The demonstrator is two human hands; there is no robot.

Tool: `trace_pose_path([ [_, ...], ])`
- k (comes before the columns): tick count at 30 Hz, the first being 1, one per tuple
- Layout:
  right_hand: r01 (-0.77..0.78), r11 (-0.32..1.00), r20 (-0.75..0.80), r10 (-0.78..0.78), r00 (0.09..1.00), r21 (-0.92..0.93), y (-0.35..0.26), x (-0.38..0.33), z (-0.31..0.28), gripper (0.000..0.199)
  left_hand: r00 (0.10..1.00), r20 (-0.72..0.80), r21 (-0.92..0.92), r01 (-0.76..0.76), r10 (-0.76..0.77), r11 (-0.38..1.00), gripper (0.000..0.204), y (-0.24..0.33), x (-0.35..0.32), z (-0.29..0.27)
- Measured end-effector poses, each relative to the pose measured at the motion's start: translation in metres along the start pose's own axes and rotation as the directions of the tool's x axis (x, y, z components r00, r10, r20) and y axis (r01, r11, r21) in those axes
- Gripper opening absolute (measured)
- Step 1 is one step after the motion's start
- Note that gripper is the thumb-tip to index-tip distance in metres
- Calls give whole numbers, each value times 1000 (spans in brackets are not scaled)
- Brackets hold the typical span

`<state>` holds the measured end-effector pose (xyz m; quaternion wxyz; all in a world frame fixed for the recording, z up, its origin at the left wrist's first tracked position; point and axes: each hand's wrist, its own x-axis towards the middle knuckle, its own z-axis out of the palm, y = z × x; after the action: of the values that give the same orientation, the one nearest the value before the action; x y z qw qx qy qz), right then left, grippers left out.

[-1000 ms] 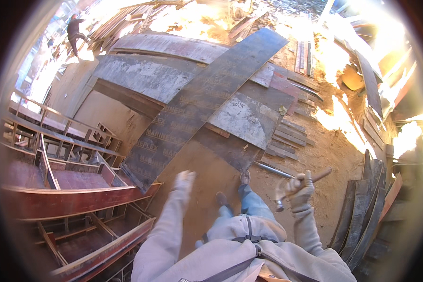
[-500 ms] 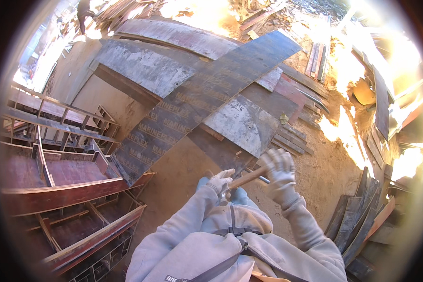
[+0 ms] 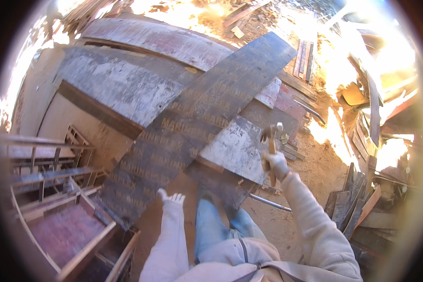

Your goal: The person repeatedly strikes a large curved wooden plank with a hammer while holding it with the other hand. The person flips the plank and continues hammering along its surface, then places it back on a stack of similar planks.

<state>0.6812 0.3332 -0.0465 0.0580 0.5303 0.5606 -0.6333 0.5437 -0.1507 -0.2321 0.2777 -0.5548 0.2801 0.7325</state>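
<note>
My right hand point(image 3: 276, 163), in a pale glove, is closed around the wooden handle of a claw hammer point(image 3: 271, 144). The metal head points up and away from me, above a grey-white stained panel. My left hand point(image 3: 172, 197), also gloved, holds nothing, and its fingers are spread. It is near the edge of a long dark plywood board point(image 3: 188, 113) with faded yellow print; whether it touches the board I cannot tell. This board lies diagonally across other panels, from lower left to upper right.
Beneath and beside the board lie a grey-white stained panel point(image 3: 235, 150) and a larger worn panel point(image 3: 122, 87). Reddish framed formwork boxes point(image 3: 73, 235) stand at the lower left. Dark planks point(image 3: 350, 202) lean at the right. A metal bar point(image 3: 270, 202) lies near my legs.
The hammer has gone from my left hand to my right, which was open and has closed on its handle. My left hand has let go and moved left and down, toward the board.
</note>
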Motion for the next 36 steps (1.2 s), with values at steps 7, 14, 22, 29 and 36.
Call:
trace_pose_path([
  [7,-114,836,-46,164,985,537,-62,244,64,37,971,1,-482,-210,240,850,80,49,85,21],
  [14,-15,764,-13,31,999,645,-70,322,75,21,876,-429,-345,-385,221,856,80,48,44,56],
  [22,225,819,-288,-76,954,528,-72,307,88,11,863,-457,-191,-330,214,925,68,73,39,33],
  [29,362,817,-496,-110,862,449,-25,242,44,16,755,-585,-88,-421,296,903,67,47,3,43],
  [36,185,734,-459,190,868,654,93,128,-37,27,793,-414,274,-361,448,892,62,58,-15,11],
])
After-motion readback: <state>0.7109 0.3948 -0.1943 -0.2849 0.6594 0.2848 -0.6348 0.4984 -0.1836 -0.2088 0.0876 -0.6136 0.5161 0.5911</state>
